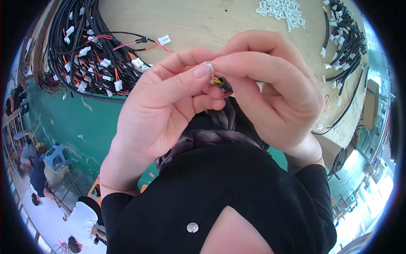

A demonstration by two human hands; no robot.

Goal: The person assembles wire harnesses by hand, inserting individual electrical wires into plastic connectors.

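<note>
In front of my chest, both hands meet over the end of a cable. A small white wire connector [209, 70] is pinched between the thumb and fingers of my left hand [158, 97]. Red and yellow wires run from it into a black cable sleeve [224, 86], which passes down between my hands. My right hand [281, 86] is closed, its index fingertip against the connector and its thumb beside the sleeve. The fingers hide part of the connector and the wire ends.
A big bundle of black cables [76, 46] with white connectors lies at the table's left. Small white connector housings [281, 12] are heaped at the far side. More short black cables [347, 44] lie at the right, near a cardboard box [371, 103]. Other people [84, 224] sit at lower left.
</note>
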